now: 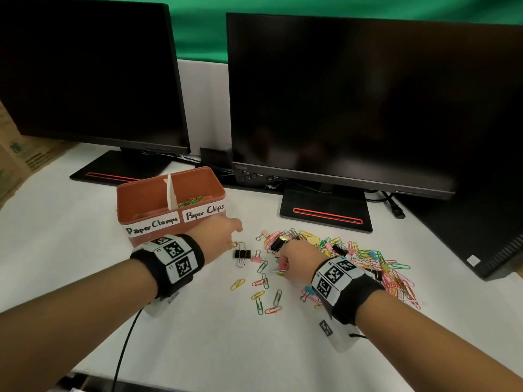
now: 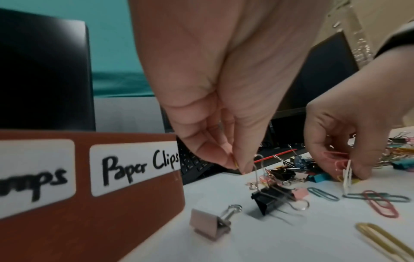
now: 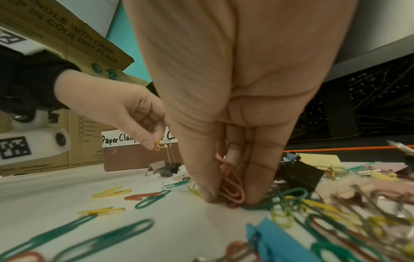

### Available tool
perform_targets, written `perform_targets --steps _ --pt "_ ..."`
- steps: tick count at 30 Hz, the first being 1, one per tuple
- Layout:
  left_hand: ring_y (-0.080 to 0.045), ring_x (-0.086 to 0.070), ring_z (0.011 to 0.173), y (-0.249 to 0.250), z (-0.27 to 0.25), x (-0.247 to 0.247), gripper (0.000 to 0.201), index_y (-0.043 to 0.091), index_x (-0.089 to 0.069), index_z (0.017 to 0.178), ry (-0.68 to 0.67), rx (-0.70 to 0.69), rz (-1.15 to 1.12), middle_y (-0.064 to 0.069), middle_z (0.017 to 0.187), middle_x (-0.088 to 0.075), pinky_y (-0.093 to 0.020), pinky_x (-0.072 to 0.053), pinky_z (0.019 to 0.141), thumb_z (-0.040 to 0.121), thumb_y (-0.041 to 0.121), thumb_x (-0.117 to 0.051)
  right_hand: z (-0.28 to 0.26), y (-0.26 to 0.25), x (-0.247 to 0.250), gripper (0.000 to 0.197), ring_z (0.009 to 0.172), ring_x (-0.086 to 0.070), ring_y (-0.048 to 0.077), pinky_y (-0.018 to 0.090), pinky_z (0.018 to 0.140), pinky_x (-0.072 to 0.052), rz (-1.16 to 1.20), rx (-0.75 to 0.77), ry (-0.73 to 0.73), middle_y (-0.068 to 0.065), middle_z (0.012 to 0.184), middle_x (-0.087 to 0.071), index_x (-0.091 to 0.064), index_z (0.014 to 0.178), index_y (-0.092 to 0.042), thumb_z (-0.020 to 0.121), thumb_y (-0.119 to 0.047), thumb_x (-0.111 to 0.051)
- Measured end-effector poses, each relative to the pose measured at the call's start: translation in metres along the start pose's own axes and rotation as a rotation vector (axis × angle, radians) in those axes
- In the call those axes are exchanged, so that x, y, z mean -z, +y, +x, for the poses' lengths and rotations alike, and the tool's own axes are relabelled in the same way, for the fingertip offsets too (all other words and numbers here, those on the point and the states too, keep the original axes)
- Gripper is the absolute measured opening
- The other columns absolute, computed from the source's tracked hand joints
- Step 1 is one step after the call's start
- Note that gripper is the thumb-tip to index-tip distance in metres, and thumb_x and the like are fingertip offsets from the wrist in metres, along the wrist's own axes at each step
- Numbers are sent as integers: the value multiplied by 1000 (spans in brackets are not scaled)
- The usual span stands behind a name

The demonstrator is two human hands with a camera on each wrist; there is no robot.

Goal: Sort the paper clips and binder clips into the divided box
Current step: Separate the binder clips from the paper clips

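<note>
A brown divided box (image 1: pixel 147 199) carries the labels "Paper Clamps" on the left and "Paper Clips" on the right. Coloured paper clips (image 1: pixel 192 201) lie in its right compartment. Just right of the box, my left hand (image 1: pixel 233 242) pinches a small yellow paper clip (image 3: pixel 159 145) above a black binder clip (image 1: pixel 242 254) whose wire handle stands up. My right hand (image 1: pixel 283 266) has its fingertips down on the table and pinches several red and pink paper clips (image 3: pixel 232 186). A mixed pile of clips (image 1: pixel 359 257) spreads to its right. A pink binder clip (image 2: pixel 208 224) lies by the box.
Two dark monitors (image 1: pixel 353 103) on black stands (image 1: pixel 325 213) block the back of the white table (image 1: pixel 212 335). A cardboard carton (image 1: pixel 17 154) sits at the far left and a black computer case (image 1: pixel 486 236) at the right. A cable (image 1: pixel 124 349) runs from my left wrist.
</note>
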State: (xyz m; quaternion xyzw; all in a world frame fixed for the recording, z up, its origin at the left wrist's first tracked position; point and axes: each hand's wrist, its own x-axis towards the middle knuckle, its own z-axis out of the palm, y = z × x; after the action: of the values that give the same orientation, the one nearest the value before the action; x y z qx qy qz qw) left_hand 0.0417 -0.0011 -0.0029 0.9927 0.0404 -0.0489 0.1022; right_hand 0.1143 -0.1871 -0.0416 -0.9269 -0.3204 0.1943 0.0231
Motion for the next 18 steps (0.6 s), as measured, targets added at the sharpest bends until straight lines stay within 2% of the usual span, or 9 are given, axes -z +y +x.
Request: perform_targets --steps 2,5,8,10,12,14,16,18 --pt "-21 -60 99 1 3 4 32 15 -56 124 -16 -14 8 -7 115 -58 -31 -51 90 93 11 -51 0 0 2 25 98 -63 26 28 82 -53 -20 -2 -11 10 109 -66 -69 106 -7 85 -5 -55" --pt "-19 -60 98 -2 1 7 26 13 -64 115 -14 -25 -62 -6 112 -60 -25 -50 86 93 11 -50 0 -2 5 26 103 -62 27 29 87 -53 -53 4 -34 12 113 -65 -66 111 -6 87 -8 -56" --pt "-14 -61 90 -1 -10 6 17 15 -70 101 5 -35 -192 2 94 -62 -25 -51 84 88 14 -59 -2 -3 7 28 105 -62 27 30 88 -52 -68 18 -51 12 115 -64 -65 114 -5 88 -9 -55" --pt "-10 -58 82 2 -19 -2 14 14 -71 96 -68 -41 -265 9 81 -60 -26 -49 82 84 16 -64 -4 -2 8 25 104 -62 27 28 85 -51 -68 45 -41 11 113 -65 -66 110 -5 88 -8 -54" --pt "-7 -55 74 4 -27 -18 17 15 -69 97 -140 1 -303 10 78 -59 -25 -49 80 80 20 -69 -7 -2 9 24 104 -61 26 28 85 -50 -47 54 -38 10 113 -64 -67 108 -7 88 -7 -53" --pt "-6 -53 71 4 -32 -35 24 16 -66 98 -173 62 -338 10 77 -58 -19 -47 72 77 24 -73 -9 -2 9 22 103 -61 25 27 84 -50 -22 74 -33 9 110 -65 -68 105 -7 87 -8 -55" --pt "-4 -52 69 5 -33 -46 21 15 -66 96 -171 87 -356 11 75 -56 -12 -41 63 78 25 -73 -12 -1 12 19 98 -61 23 25 79 -48 0 113 -13 7 103 -66 -70 101 -7 87 -11 -58" --pt "-7 -53 72 8 -31 -49 18 12 -67 94 -170 67 -330 8 77 -56 -10 -39 62 81 23 -71 -17 2 18 19 98 -60 20 22 79 -45 28 139 29 4 103 -66 -70 104 -10 88 -13 -60"
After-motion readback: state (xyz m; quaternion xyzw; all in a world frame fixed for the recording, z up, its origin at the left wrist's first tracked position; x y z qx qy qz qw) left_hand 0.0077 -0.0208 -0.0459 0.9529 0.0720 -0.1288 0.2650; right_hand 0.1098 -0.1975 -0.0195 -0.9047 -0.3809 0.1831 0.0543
